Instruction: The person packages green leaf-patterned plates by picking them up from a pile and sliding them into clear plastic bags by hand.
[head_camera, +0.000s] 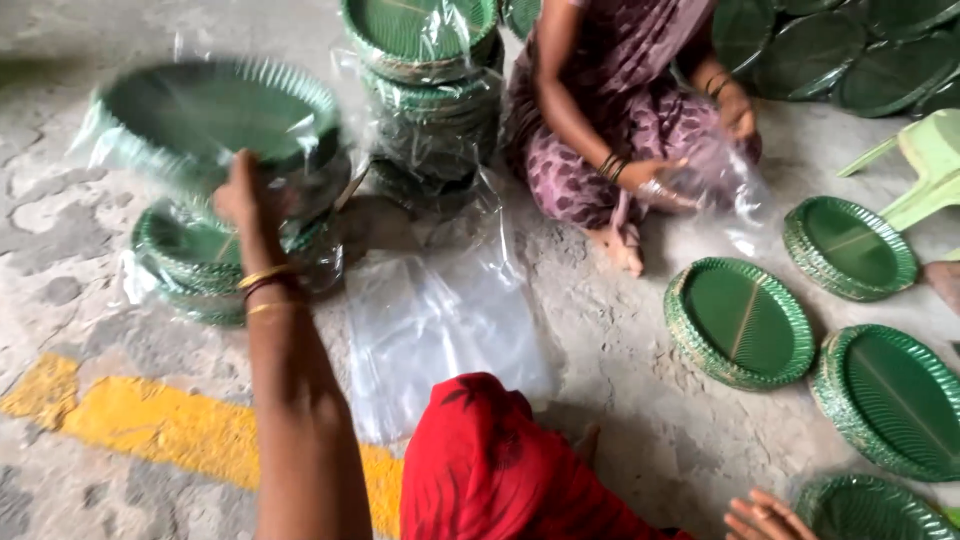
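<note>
My left hand (245, 195) reaches out to the left and grips a bagged stack of green paper plates (210, 115), held tilted and blurred above another bagged stack (195, 265) on the floor. My right hand (765, 517) rests low at the bottom edge, fingers apart, holding nothing, beside a loose stack of green plates (875, 510). My red-clothed knee (480, 460) is between my arms.
Flat clear plastic bags (440, 320) lie on the concrete floor in front of me. A seated person (620, 110) opposite handles a clear bag (720, 185). Taller bagged stacks (430, 80) stand behind. Loose plate stacks (740, 322) lie right. A yellow floor stripe (150, 425) runs left.
</note>
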